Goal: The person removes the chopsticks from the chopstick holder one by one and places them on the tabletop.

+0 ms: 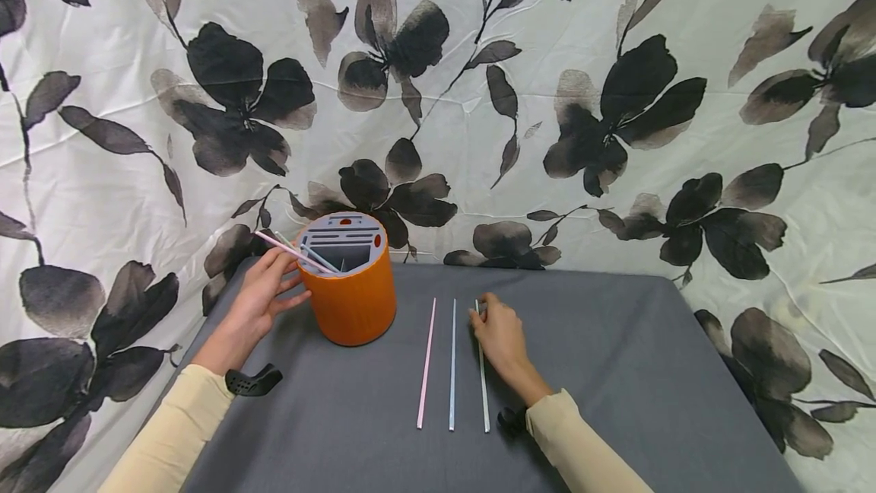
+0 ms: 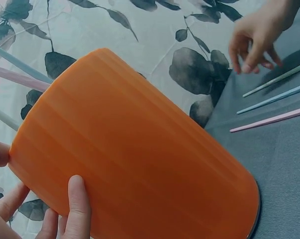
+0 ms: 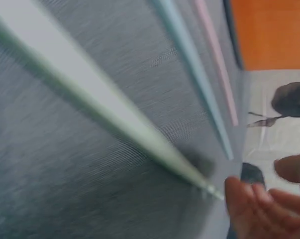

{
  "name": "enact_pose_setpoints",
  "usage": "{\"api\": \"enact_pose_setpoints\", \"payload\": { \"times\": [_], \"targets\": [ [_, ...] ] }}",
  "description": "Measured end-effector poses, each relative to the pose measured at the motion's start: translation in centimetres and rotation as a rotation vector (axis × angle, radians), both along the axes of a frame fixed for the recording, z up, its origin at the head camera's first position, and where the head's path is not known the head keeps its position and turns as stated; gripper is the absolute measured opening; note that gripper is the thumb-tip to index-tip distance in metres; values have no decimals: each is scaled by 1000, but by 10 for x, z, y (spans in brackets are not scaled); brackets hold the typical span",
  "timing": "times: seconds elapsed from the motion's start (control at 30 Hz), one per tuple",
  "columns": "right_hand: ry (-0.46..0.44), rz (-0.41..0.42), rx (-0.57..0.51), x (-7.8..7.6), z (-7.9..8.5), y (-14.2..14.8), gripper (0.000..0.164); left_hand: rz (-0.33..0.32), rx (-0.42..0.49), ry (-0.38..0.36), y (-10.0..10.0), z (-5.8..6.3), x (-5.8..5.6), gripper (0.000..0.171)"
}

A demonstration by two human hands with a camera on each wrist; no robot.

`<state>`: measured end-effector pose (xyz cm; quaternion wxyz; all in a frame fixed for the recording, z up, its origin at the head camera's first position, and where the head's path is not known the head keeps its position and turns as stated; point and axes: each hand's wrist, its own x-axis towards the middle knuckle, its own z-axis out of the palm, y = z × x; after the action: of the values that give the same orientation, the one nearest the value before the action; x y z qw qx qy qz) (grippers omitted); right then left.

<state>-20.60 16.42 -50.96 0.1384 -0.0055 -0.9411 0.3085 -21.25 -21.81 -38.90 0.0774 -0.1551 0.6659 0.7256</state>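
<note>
An orange utensil holder (image 1: 352, 303) with a grey slotted top stands at the left of the table. Several chopsticks lean out of it, among them a pink one (image 1: 284, 246). My left hand (image 1: 263, 295) touches the holder's side and rim with spread fingers, also seen in the left wrist view. On the cloth lie a pink chopstick (image 1: 426, 364), a blue chopstick (image 1: 452, 364) and a pale green chopstick (image 1: 483, 386), side by side. Over the far end of the pale green one is my right hand (image 1: 501, 335), its fingers loosely bent; it looks apart from the chopstick.
A dark grey cloth (image 1: 588, 341) covers the table. Behind it hangs a white curtain (image 1: 506, 173) with black and grey flowers, close to the table's back edge. Each wrist wears a black band (image 1: 253, 381).
</note>
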Motion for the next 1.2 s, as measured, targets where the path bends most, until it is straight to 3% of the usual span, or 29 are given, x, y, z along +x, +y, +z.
{"api": "enact_pose_setpoints", "payload": {
  "times": [0.13,0.4,0.77,1.2],
  "targets": [
    [54,69,-91,-3,13,-6,31,-9,10,6,0,0,-1,27],
    [88,357,-254,-9,32,-10,39,7,2,0,1,-3,-1,26],
    [200,561,-185,-14,64,-21,50,6,-8,-3,1,-2,-1,28],
    [382,750,-103,-10,109,-72,49,13,-6,-1,0,-1,0,33]
  ]
}}
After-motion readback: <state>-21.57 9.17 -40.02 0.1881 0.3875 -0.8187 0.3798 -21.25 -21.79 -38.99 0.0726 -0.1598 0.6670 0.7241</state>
